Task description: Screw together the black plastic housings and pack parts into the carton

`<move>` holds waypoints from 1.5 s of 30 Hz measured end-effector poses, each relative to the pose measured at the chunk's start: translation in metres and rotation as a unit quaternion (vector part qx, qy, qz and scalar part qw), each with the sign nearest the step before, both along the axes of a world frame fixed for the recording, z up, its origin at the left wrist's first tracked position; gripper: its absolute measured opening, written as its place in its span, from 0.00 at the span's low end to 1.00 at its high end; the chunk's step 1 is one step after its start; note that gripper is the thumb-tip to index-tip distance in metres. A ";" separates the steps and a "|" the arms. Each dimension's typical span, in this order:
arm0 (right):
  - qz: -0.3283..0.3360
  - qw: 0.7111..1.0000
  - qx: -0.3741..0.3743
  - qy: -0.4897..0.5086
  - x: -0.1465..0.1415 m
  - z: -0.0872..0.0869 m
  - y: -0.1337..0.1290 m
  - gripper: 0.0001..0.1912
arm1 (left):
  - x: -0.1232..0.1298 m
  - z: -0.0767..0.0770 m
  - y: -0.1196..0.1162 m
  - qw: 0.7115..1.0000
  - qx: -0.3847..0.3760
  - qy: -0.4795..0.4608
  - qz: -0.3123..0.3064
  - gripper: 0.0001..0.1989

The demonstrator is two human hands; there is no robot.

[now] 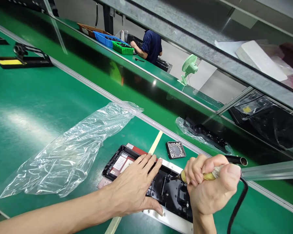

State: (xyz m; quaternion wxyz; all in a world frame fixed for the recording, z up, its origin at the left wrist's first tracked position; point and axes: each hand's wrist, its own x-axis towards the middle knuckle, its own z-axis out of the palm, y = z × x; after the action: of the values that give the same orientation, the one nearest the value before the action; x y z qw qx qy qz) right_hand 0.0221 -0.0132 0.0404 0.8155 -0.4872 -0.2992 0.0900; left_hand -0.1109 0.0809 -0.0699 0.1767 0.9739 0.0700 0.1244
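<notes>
My left hand (134,187) lies flat with fingers spread across a black plastic housing (169,191), its thumb over the near white strip of a fixture (169,221). My right hand (210,185) is wrapped round the yellow handle of a soldering iron (185,176), thumb on top. The iron's metal tip points left and reaches down to the housing's inside; exact contact is hard to make out. From behind the fist a black cord (238,204) hangs down. Just beyond the housing sits a small square tray (175,150) holding several tiny metal parts.
A clear plastic bag (83,149) is spread on the green bench at left. A bagged black part (205,135) lies past the metal rail. A soldering stand with yellow sponge (12,62) stands far left. Across the divider are a person (151,47), bins (107,39) and a green fan (189,66).
</notes>
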 end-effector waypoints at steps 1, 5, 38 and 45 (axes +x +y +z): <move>-0.002 1.000 -0.001 0.004 -0.001 0.000 0.000 0.24 | 0.000 0.000 0.000 1.000 0.002 0.004 -0.003 0.64; -0.011 1.000 -0.004 0.014 -0.003 0.000 0.000 0.23 | 0.001 0.000 0.003 0.999 0.026 0.025 -0.018 0.64; 0.068 0.997 -0.018 -0.002 0.003 -0.004 -0.013 0.21 | -0.001 -0.004 0.005 0.998 0.060 0.015 -0.019 0.61; 0.127 0.991 -0.039 -0.011 0.012 -0.002 -0.019 0.18 | -0.001 -0.004 0.006 0.998 0.057 0.027 -0.017 0.61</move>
State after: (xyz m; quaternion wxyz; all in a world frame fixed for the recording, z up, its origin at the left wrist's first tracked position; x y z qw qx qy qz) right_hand 0.0342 -0.0318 0.0388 0.7743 -0.4780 -0.3640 0.1987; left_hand -0.1116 0.0866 -0.0735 0.1208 0.9865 0.0509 0.0986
